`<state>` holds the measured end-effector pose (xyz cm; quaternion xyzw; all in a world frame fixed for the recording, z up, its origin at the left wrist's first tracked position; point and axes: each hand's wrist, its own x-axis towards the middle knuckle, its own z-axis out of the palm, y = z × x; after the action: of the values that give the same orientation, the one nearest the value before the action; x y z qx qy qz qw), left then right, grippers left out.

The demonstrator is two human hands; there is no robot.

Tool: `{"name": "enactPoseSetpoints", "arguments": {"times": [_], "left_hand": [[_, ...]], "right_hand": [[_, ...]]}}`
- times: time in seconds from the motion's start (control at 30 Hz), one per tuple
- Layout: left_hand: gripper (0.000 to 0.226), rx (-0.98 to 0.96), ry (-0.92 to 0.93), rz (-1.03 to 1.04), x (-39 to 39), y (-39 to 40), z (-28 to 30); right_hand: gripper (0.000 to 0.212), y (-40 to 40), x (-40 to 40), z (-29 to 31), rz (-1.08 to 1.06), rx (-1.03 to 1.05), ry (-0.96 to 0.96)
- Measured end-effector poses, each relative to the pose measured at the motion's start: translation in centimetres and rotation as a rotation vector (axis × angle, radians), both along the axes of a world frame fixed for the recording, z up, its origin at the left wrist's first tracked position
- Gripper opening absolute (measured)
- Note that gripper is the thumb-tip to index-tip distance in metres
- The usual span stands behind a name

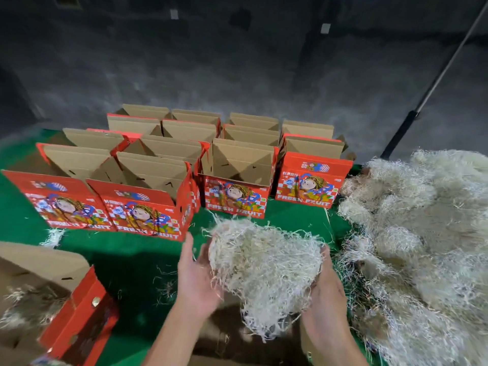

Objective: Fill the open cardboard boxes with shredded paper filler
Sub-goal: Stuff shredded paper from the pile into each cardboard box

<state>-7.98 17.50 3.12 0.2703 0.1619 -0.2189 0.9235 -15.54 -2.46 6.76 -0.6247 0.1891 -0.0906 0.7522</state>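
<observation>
A bundle of pale shredded paper filler [264,265] hangs above the green table, held between both my hands. My left hand [195,276] presses its left side with straight fingers. My right hand [326,289] cups its right and lower side, fingers curled into the shreds. Below the bundle, at the bottom edge, an open brown box [227,336] shows only partly. Several open red boxes marked FRESH FRUIT [148,207] stand in rows at the back of the table.
A large heap of shredded paper [422,247] covers the right side of the green table [126,257]. An open red box [71,310] with filler inside stands at the lower left. A dark pole [422,101] leans at the back right.
</observation>
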Motion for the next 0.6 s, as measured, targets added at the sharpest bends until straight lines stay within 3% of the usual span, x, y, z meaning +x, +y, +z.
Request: {"name": "enactPoseSetpoints", "arguments": {"times": [0.07, 0.13, 0.17, 0.23, 0.3, 0.37, 0.43, 0.5, 0.53, 0.6], "left_hand": [[0.083, 0.087, 0.056, -0.179, -2.0, -2.1, -0.6], [0.089, 0.052, 0.126, -0.272, -3.9, -3.6, -1.2], [0.089, 0.004, 0.077, -0.309, -4.7, -4.2, -1.5], [0.088, -0.054, -0.065, -0.299, -5.6, -4.9, -1.2], [0.087, -0.141, 0.086, -0.283, -6.0, -5.2, -0.7], [0.083, 0.033, 0.115, -0.166, -5.5, -5.2, -0.3], [0.069, 0.281, -0.019, -0.02, -5.1, -4.9, 0.2], [0.05, 0.357, -0.089, 0.11, -4.9, -5.1, 1.6], [0.05, 0.349, -0.114, 0.12, -4.8, -4.8, 1.6], [0.067, 0.331, -0.123, 0.089, -5.0, -4.3, 2.7]], "right_hand": [[0.032, 0.8, 0.2, 0.5, 0.031, 0.146, -0.023], [0.049, 1.3, 0.1, 0.6, 0.013, 0.338, -0.033], [0.045, 1.5, 0.1, 0.2, -0.001, 0.349, -0.037], [0.037, 2.5, -0.2, -0.4, -0.015, 0.156, -0.044], [0.031, 2.6, -0.6, -2.0, -0.021, -0.16, -0.086], [0.026, 2.3, -1.0, -3.4, 0.018, -0.472, -0.193], [0.019, 1.8, -1.2, -4.8, 0.029, -0.581, -0.218], [0.014, 1.9, -1.2, -5.1, -0.062, -0.407, -0.145], [0.012, 1.8, -0.9, -4.9, -0.113, -0.239, -0.109], [0.028, 1.4, -0.2, -4.1, -0.226, 0.027, -0.014]]}}
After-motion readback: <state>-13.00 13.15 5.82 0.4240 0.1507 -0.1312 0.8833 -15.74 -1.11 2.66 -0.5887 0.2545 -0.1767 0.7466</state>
